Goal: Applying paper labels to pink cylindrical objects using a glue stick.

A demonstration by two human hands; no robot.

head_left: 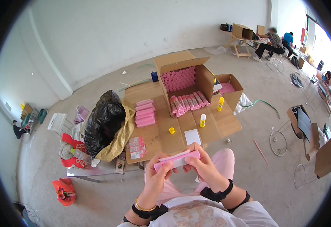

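Observation:
My left hand [159,169] and my right hand [204,166] are closed on the two ends of a pink roll [160,165], held level above my lap. A white paper label [179,162] lies along the roll under my thumbs, with one edge standing up behind it. Beyond my hands a white sheet [192,137] rests on the cardboard-covered table. Near it stand a white-and-yellow glue stick [202,121] and a loose yellow cap [171,130]. To the left are several printed labels [136,147] and a stack of plain pink rolls [145,113].
An open carton [204,81] full of pink rolls stands at the table's back, labelled rolls [189,103] before it. Another yellow glue stick [220,104] stands right. A black bag [105,123] fills the left side, near a phone [120,163]. People [274,39] sit far right.

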